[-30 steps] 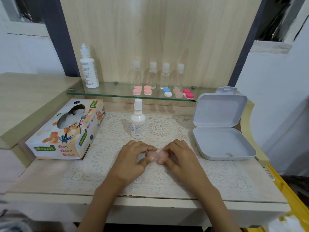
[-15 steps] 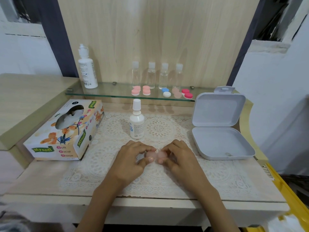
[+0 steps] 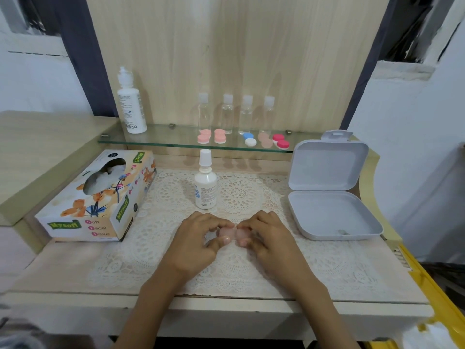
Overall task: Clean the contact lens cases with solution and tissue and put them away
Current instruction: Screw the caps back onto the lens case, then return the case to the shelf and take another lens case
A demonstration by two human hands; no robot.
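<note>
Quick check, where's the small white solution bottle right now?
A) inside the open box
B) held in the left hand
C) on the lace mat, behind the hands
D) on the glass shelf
C: the small bottle stands upright on the lace mat, just beyond the left hand and right hand, which both pinch a pale pink lens case.

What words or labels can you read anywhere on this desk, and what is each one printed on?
"Mysoft": tissue box, on its front, side and top.
"Soft Facial Tissue": front of the same box.
Small solution bottle: label print blurred, unreadable.
Tall white bottle on the glass shelf: print too small to read.
Pink lens case: no text shows.
</note>
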